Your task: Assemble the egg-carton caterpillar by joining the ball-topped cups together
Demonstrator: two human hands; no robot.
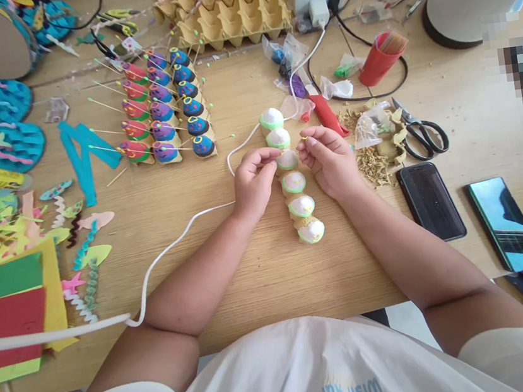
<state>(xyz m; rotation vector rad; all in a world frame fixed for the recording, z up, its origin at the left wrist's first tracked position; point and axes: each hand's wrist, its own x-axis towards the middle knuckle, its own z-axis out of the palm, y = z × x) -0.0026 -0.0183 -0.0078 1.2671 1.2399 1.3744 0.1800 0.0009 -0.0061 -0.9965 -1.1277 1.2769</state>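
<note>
A strip of egg-carton cups (292, 200) lies upright before me, running away from my body. Each cup is topped with white clay (293, 181) and rimmed in light green; the nearer ones carry small yellow dots. My left hand (256, 182) is closed at the strip's left side, its thumb and index fingertips against the third cup from the far end. On the other side, my right hand (331, 162) pinches a tiny yellow piece of clay (304, 138) between thumb and index finger, just right of the second cup and apart from it.
Painted cups with thin sticks (162, 113) stand at the back left. Paper cutouts (7, 221) and coloured sheets (9, 316) cover the left side. A white cable (167, 249) crosses the table. To the right are scissors (420, 132), a phone (431, 200) and a red cup (379, 64).
</note>
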